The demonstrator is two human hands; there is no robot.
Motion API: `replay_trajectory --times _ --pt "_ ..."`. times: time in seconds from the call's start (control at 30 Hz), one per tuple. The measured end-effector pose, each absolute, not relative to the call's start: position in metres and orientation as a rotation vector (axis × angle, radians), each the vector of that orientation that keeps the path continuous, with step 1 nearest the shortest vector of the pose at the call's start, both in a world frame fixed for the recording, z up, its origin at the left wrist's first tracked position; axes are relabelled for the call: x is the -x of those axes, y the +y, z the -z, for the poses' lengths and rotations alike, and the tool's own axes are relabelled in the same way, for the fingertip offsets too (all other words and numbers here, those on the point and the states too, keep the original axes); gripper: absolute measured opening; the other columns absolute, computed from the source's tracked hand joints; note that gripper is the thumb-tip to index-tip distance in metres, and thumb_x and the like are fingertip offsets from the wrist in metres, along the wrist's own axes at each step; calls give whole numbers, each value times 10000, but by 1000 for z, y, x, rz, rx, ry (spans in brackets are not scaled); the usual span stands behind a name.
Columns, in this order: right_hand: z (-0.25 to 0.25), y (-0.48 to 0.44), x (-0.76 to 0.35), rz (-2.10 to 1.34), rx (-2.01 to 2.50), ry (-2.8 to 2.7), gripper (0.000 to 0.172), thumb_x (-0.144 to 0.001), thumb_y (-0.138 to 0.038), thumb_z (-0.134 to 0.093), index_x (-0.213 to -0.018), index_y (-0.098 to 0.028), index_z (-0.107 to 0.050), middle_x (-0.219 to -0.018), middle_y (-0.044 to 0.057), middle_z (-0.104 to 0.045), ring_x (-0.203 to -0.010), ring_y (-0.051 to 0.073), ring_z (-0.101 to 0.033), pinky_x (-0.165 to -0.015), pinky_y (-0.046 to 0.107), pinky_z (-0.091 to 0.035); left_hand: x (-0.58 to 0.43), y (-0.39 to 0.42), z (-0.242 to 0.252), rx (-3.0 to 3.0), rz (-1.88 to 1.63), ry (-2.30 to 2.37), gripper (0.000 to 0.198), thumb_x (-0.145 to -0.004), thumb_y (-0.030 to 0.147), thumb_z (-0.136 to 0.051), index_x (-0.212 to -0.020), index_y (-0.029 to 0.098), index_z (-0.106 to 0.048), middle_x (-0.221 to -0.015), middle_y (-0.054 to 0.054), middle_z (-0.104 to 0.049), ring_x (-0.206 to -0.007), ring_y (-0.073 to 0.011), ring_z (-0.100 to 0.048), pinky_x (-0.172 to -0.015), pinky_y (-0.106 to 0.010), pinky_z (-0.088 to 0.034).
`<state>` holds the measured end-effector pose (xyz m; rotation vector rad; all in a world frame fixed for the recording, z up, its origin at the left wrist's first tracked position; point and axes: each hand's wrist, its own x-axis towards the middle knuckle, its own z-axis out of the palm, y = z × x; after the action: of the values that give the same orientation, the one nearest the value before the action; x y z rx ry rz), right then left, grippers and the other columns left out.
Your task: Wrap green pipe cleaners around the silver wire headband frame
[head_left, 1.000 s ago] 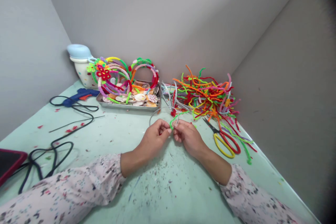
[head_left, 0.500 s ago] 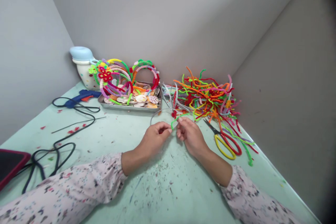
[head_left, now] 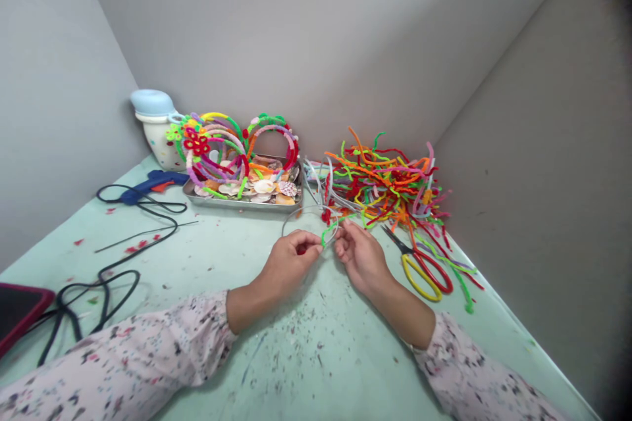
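Fingers curled and thumb pressed in, my left hand (head_left: 292, 262) grips a thin grey headband (head_left: 305, 207) near its end. The bare hoop arches behind the fingertips. A bright green pipe cleaner (head_left: 328, 233) is bent around the headband at my left thumb, its free part slanting up to the right. My right hand (head_left: 363, 256) pinches that free part between thumb and forefinger, a little apart from my left hand. The exact contact at the right fingertips is small and partly hidden.
Behind my hands, a metal tray (head_left: 241, 206) holds shells and several wrapped headbands (head_left: 217, 145). Loose pipe cleaners (head_left: 390, 177) are heaped right of it, with scissors (head_left: 419, 268) in front. Left lie a blue glue gun (head_left: 148, 187), a black cord (head_left: 106, 276) and a red-edged device (head_left: 22, 316).
My right hand has shifted slightly right, away from the left fingertips, and more of the green pipe cleaner shows. My left hand keeps its grip in nearly the same place.
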<state>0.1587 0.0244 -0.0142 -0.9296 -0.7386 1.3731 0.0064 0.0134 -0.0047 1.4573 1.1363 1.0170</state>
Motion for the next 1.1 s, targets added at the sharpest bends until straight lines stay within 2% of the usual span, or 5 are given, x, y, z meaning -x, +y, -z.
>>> replay_trajectory --times 0.2,0.33,0.6,0.83,1.1 --pt "14 28 -162 -1432 887 -684 165 -703 -269 -687 -649 -165 -571 -582 -35 -559 -430 54 -479 -349 160 -296 -4 10 3 -1604 -1048 1058 123 -776 246 -594 -823 157 -666 -718 1 -569 -643 -111 -507 -589 -222 -399" --pt "10 27 -163 -1480 836 -617 80 -693 -191 -646 -663 -174 -574 -572 -41 -558 -438 59 -467 -360 162 -315 -4 9 2 -1657 -1037 1026 114 -785 245 -590 -794 158 -663 -714 4 -541 -634 -105 -494 -586 -222 -394" --pt "2 25 -164 -1613 715 -466 32 -736 -198 -592 -748 -169 -600 -533 -52 -550 -372 54 -418 -351 171 -329 -4 9 0 -1606 -1055 983 134 -788 260 -589 -822 156 -667 -694 8 -543 -621 -106 -487 -577 -223 -390" --pt "5 26 -163 -1806 726 -436 102 -766 -265 -645 -753 -171 -606 -539 -44 -543 -391 58 -423 -338 162 -303 -3 6 -3 -1660 -1008 878 159 -790 254 -590 -834 150 -702 -727 -6 -541 -662 -117 -498 -624 -242 -390" --pt "5 18 -158 -1681 787 -744 249 -732 -361 -733 -828 -143 -665 -545 -52 -524 -399 35 -383 -361 152 -290 -4 5 0 -1702 -869 752 116 -782 228 -594 -797 148 -677 -736 -2 -549 -684 -121 -490 -648 -248 -376"
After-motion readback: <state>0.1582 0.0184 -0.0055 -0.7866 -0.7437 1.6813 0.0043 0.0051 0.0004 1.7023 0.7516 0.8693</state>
